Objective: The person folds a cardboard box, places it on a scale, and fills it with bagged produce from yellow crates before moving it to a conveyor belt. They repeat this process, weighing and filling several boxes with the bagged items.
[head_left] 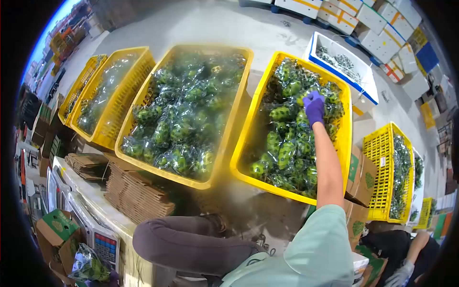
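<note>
My right hand (314, 107), in a purple glove, reaches into the yellow crate (234, 165) at the right of centre. Its fingers are curled on a clear plastic bag of green produce (301, 117) near the crate's far side. Many similar bags fill that crate. At the lower left edge, a small dark purple patch looks like the glove of my left hand (114, 277). It is beside a bag of green produce (91, 264); the fingers are hidden, so the grip cannot be made out.
Another full yellow crate (198, 183) stands to the left, partly hazed by the lens. Flattened cardboard (136, 189) is stacked below it. A scale (106, 248) is at lower left. A white foam box (368, 76) adjoins the right crate. A co-worker's gloved hand (401, 275) shows at lower right.
</note>
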### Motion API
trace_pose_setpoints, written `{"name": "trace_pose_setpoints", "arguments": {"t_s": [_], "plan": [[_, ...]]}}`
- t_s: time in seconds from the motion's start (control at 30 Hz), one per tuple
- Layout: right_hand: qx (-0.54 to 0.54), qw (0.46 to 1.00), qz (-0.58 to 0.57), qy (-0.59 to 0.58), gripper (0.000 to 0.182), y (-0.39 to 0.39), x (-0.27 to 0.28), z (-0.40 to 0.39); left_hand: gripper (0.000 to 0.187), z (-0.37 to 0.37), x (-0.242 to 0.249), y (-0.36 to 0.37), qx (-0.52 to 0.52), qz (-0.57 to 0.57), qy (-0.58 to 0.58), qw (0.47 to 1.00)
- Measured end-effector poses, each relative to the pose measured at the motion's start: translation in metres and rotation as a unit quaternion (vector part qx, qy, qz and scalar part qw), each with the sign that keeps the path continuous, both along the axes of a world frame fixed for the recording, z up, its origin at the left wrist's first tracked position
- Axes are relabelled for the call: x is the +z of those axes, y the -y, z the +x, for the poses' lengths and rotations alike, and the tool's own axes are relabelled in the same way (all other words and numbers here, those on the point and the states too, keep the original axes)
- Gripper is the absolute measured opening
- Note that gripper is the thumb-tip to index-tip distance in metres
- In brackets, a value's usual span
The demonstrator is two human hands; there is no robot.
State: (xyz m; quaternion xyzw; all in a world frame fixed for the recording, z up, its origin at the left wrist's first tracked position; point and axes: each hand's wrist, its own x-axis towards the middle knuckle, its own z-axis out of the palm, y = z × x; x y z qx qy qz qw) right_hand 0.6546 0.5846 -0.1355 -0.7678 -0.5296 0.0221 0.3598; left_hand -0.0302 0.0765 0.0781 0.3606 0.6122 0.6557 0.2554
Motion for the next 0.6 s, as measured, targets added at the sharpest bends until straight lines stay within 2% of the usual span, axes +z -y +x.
{"name": "trace_pose_setpoints", "arguments": {"t_s": [0.03,0.07,0.13,0.17,0.2,0.23,0.27,0.3,0.33,0.37,0.4,0.43,0.47,0.5,0.53,0.57,0.6], "plan": [[0.083,0.992,0.093,0.034,0.023,0.006,-0.008,-0.006,0.083,0.002,0.000,-0.004,-0.003,-0.001,0.000,1.000],[0.082,0.994,0.028,0.072,0.021,0.016,-0.018,-0.012,0.083,0.004,0.001,-0.007,-0.008,-0.003,0.000,1.000],[0.126,0.988,0.069,0.054,0.014,0.069,0.017,-0.073,0.083,0.008,0.001,-0.011,-0.014,-0.005,-0.001,1.000],[0.184,0.959,0.132,0.171,0.013,0.082,0.010,-0.087,0.083,0.008,0.001,-0.013,-0.020,-0.005,-0.004,1.000],[0.196,0.969,0.052,0.144,0.013,0.106,0.028,-0.116,0.081,0.004,-0.004,-0.011,-0.011,0.006,-0.011,1.000],[0.269,0.948,0.085,0.146,0.010,0.127,0.018,-0.132,0.081,0.004,-0.002,-0.009,-0.014,0.006,-0.012,1.000],[0.309,0.919,-0.056,0.238,0.010,0.146,0.043,-0.158,0.081,0.003,0.000,-0.009,-0.015,0.001,-0.001,1.000],[0.376,0.904,0.014,0.204,0.017,0.161,0.029,-0.167,0.081,0.003,0.002,-0.009,-0.015,-0.003,0.010,1.000],[0.478,0.850,-0.087,0.204,0.025,0.165,0.031,-0.174,0.081,0.003,0.004,-0.007,-0.013,-0.008,0.021,1.000],[0.479,0.850,-0.087,0.203,0.025,0.167,0.037,-0.173,0.081,0.003,0.005,-0.005,-0.010,-0.013,0.032,0.999],[0.497,0.861,-0.111,0.004,0.028,0.171,0.058,-0.176,0.081,0.003,0.007,0.000,-0.006,-0.021,0.041,0.999],[0.495,0.837,-0.130,-0.194,0.033,0.170,0.069,-0.177,0.081,0.004,0.006,0.002,-0.005,-0.022,0.039,0.999],[0.456,0.875,-0.014,-0.164,0.040,0.154,0.062,-0.166,0.080,0.006,0.001,0.004,-0.052,0.132,0.294,0.945],[0.380,0.913,0.033,-0.147,0.039,0.137,0.063,-0.149,0.079,0.009,-0.002,0.004,-0.095,0.275,0.523,0.801],[0.300,0.942,0.081,-0.127,0.039,0.120,0.065,-0.127,0.079,0.024,0.006,-0.003,-0.096,0.276,0.523,0.801],[0.190,0.968,0.136,-0.094,0.037,0.104,0.061,-0.104,0.078,0.047,0.020,-0.018,-0.029,0.175,0.302,0.937],[0.094,0.981,0.166,-0.012,0.043,0.087,0.049,-0.069,0.076,0.059,0.027,-0.025,0.041,0.060,0.055,0.996]]}}
